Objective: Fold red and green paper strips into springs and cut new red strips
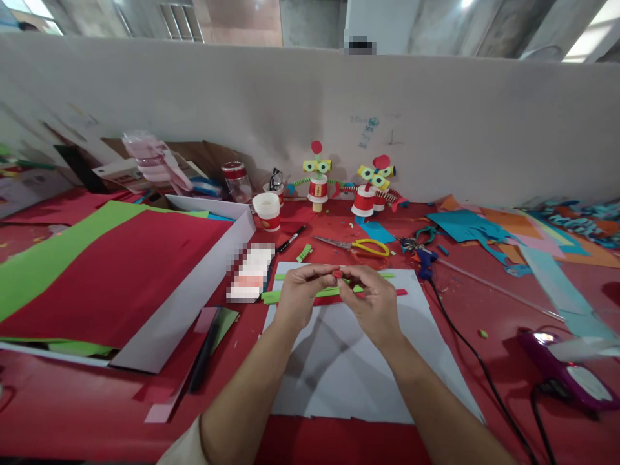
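Over the top of a white sheet (349,381), my two hands meet fingertip to fingertip. Between them is a small red paper piece (338,274), pinched by my left hand (298,297) on one side and my right hand (375,300) on the other. Fingers hide part of it, so its full shape cannot be made out. Under the hands lie several light green paper strips (271,298) and a red paper strip (402,292), running crosswise on the sheet.
Yellow-handled scissors (371,247), a black marker (291,238) and a blue glue gun (426,263) lie beyond the sheet. Paper-cup figures (318,188) stand against the partition. At left is a box (188,310) of coloured paper; at right, a purple power strip (571,371) with cables.
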The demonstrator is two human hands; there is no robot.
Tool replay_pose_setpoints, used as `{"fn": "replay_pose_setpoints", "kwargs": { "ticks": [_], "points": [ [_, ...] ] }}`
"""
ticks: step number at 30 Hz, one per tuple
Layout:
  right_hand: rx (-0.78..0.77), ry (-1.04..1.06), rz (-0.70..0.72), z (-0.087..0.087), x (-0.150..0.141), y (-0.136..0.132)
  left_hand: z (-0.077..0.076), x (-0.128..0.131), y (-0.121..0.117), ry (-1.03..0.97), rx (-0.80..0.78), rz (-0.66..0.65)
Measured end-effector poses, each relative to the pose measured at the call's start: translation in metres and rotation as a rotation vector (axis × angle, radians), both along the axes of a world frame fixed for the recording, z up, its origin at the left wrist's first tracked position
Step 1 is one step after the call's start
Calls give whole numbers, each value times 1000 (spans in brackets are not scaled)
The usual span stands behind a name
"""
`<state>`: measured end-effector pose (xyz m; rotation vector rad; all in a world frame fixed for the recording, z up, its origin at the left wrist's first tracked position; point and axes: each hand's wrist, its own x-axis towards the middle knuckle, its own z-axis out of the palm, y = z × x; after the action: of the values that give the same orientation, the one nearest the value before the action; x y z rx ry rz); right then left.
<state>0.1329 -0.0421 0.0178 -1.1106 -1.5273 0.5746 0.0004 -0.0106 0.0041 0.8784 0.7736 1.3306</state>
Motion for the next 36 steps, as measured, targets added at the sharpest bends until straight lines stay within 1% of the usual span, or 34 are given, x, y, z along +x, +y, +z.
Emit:
{"fn": "replay_pose_setpoints", "kwargs": {
  "ticks": [3, 7, 9, 13, 17, 21, 25, 29, 32, 36],
  "points": [
    [-51, 75, -8, -1, -2, 0, 2, 0, -1, -13, -16, -40],
    [-201, 304, -27, -5, -3, 3, 3, 2, -3, -74, -51, -126],
    [-233, 379, -7, -6, -4, 4, 4, 5, -4, -105, -74, -119],
    [-232, 433, 13, -7, -9, 3, 4, 10, -6, -148, -106, -75],
    [-224, 454, 1, -10, -13, 3, 2, 12, -5, -199, -135, -69],
    [-200, 448, 26, -13, -15, 2, 0, 10, -2, -233, -138, -46],
    [-144, 473, 50, -11, -14, 0, 0, 3, 2, -305, -163, -20],
    [-117, 431, 51, -7, -10, -2, 2, -3, 4, -341, -104, -91],
    [-109, 390, 60, -8, -9, -3, 4, -4, 3, -361, -74, -126],
    [-133, 347, 84, -12, -11, -5, 7, -4, 1, -406, -179, -93]
  ]
}}
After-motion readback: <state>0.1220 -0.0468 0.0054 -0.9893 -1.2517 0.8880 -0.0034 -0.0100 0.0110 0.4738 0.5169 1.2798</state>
